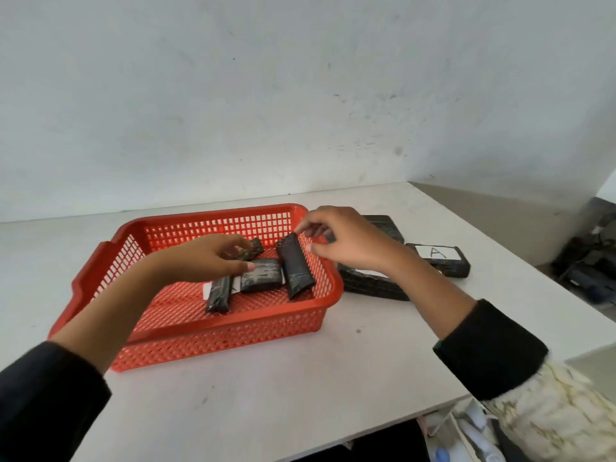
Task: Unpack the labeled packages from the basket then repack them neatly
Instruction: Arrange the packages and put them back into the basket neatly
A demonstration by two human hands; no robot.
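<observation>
Probably mid-sorting: right hand [346, 241] pinching a dark packet [295, 266] leaning on the red basket [186, 331] wall, left hand [203, 258] curled over middle packets [260, 278], larger packages [440, 260] parked on the table [266, 395] alongside.

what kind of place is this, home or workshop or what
Hard to say for sure; it looks like a bare workroom or storage corner, not a lived-in room. A plain white table stands against a scuffed, unpainted-looking wall, and dark clutter lies on the floor at right.
</observation>
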